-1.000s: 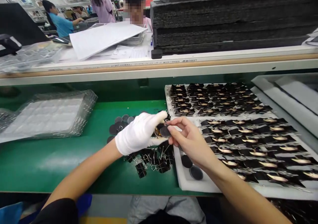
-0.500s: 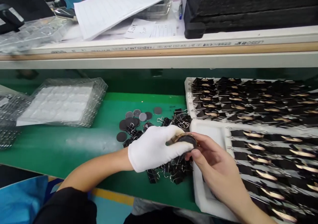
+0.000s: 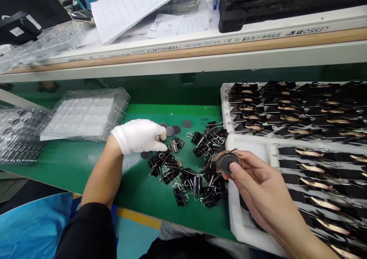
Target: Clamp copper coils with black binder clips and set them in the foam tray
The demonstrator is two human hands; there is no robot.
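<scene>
My right hand [image 3: 258,178], bare, grips a round gold-rimmed piece [image 3: 217,160] with a dark grey disc [image 3: 226,162] on its face, thumb on the front and fingers behind. My left hand [image 3: 140,136], in a white glove, is over the loose grey discs [image 3: 170,131] on the green bench. Its thumb and curled fingers are apart, with a dark disc edge visible near the fingertips; part of the disc group is hidden under the glove. Black binder clips [image 3: 197,184] lie heaped between my hands, some right beneath the held piece.
At right, a white foam tray [image 3: 235,224] holds rows of binder clips clamped on gold-edged pieces [image 3: 312,153]; another such tray lies behind. Clear plastic trays [image 3: 83,115] are stacked at left. A shelf edge [image 3: 183,65] crosses above the bench, bearing papers [image 3: 134,8] and black foam.
My left hand has let go of the gold-rimmed piece and moved left to the grey discs. My right hand still holds the piece. The camera view has shifted slightly.
</scene>
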